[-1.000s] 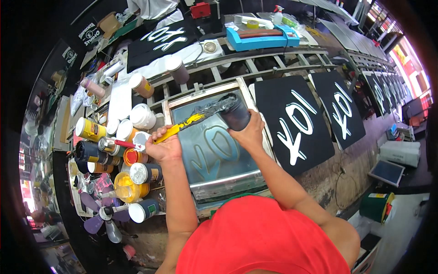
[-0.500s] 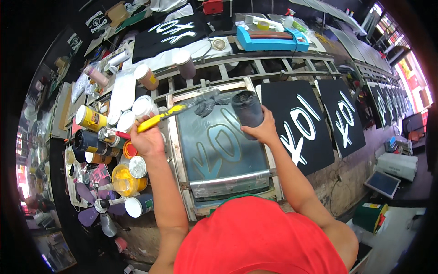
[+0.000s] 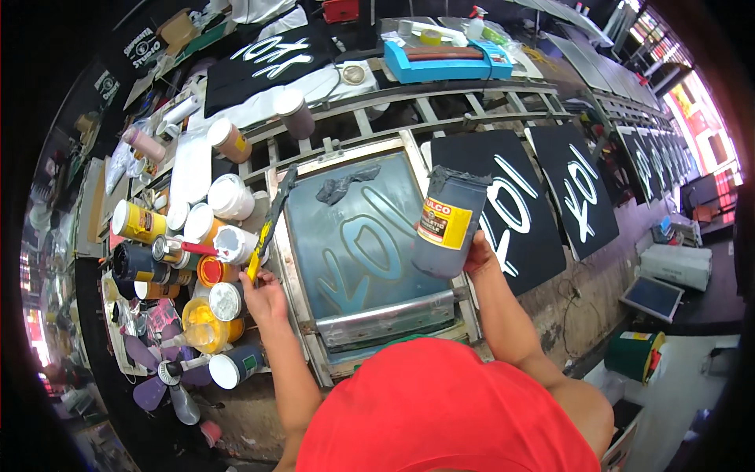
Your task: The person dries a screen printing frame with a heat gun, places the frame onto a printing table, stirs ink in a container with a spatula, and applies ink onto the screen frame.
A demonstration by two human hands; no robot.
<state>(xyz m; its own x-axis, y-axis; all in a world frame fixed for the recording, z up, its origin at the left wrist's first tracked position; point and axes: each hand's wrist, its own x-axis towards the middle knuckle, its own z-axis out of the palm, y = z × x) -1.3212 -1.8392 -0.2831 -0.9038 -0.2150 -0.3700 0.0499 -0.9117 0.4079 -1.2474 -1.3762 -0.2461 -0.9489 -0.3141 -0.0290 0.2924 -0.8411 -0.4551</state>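
My left hand (image 3: 267,300) is closed on the yellow handle of a long ink spatula (image 3: 273,222), whose blade points up and is coated in black ink. In my right hand (image 3: 480,258) is a dark plastic ink jar (image 3: 445,224) with a yellow label and ink smeared round its rim. The jar is held over the right side of a framed printing screen (image 3: 318,244). Black ink (image 3: 348,182) lies in a thick streak near the screen's far end. Across its near end rests a metal-edged squeegee (image 3: 387,321).
Several ink tubs and jars crowd the left, including a yellow-labelled jar (image 3: 140,222) and a white tub (image 3: 231,197). Printed black panels (image 3: 487,149) lie to the right. A metal rack rail (image 3: 366,124) crosses behind the screen, with a blue machine (image 3: 447,64) beyond. A small fan (image 3: 169,372) stands lower left.
The spatula has swung left, away from the ink streak, and now points upward. The jar has moved right and nearer to me, its label now showing.
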